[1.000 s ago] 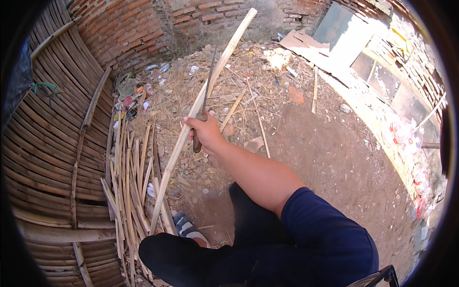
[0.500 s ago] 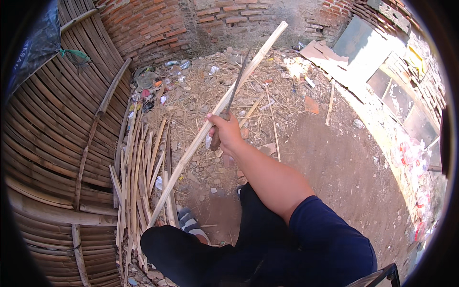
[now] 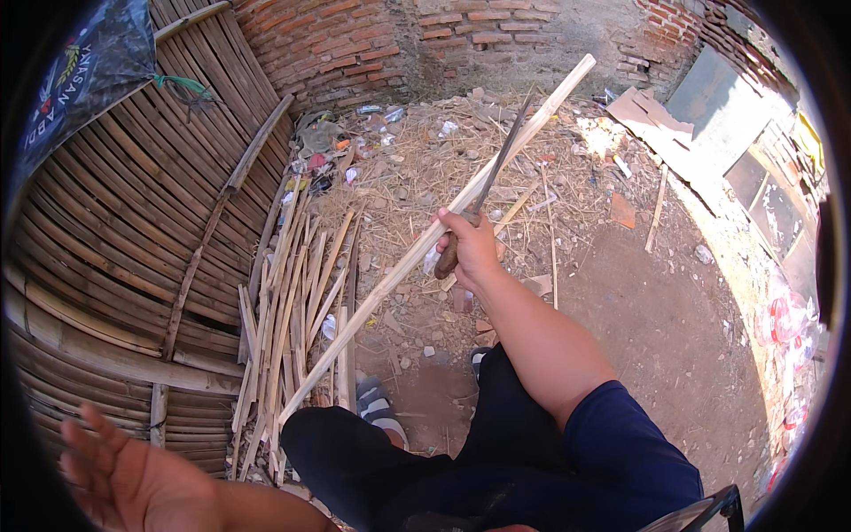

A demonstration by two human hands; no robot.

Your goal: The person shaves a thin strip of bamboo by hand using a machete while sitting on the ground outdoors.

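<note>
Newly visible: left hand (splayed)

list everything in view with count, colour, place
long wooden strip: one, pale, slanting across centre
long knife: one, dark blade, brown handle, crossing strip
wooden strips: many, tan, piled left of centre
slatted wall: one, brown, left
brick wall: one, reddish, back
tarp: one, dark blue, upper left
cardboard: some, tan, upper right
litter: many, mixed colours, back ground
footwear: two, grey, below centre
sleeve: one, navy, lower right
left hand: one, empty, lower left
right hand: one, gripping both, centre
</note>
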